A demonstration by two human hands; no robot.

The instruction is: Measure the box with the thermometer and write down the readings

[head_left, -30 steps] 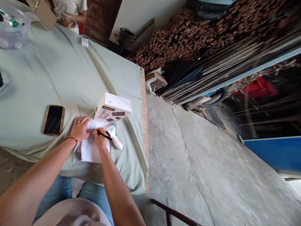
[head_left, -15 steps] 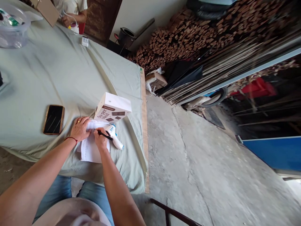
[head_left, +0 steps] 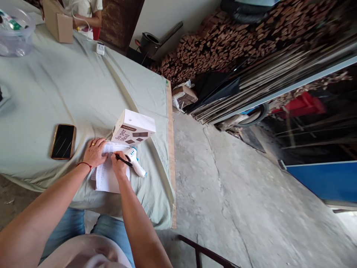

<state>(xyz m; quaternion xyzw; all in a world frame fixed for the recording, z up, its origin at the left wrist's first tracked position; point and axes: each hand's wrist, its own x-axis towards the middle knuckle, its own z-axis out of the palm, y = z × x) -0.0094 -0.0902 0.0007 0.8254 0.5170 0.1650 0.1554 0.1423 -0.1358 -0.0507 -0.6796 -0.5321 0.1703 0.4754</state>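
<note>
My right hand [head_left: 119, 163] is closed around a black pen [head_left: 124, 160], its tip end over a sheet of paper [head_left: 107, 180] with rows of writing. My left hand [head_left: 95, 152] lies flat, fingers stretched, across the left edge of the paper. Just right of the pen lies a white and blue infrared thermometer [head_left: 135, 162]. Behind the paper stands a white "Super Meal" box [head_left: 134, 127]. A dark-screened phone [head_left: 63, 142] rests to the left of my left hand.
A pale green cloth covers the table [head_left: 83, 85], whose wooden edge [head_left: 170, 149] runs down the right. At the far left are a clear plastic tub [head_left: 16, 35] and a cardboard box [head_left: 59, 24] by another person [head_left: 86, 13]. A small white box [head_left: 100, 48] sits near the far edge.
The cardboard box by the other person has come down and turned upright at the far side of the table. The pen has tilted slightly in my right hand; my left hand stays put.
</note>
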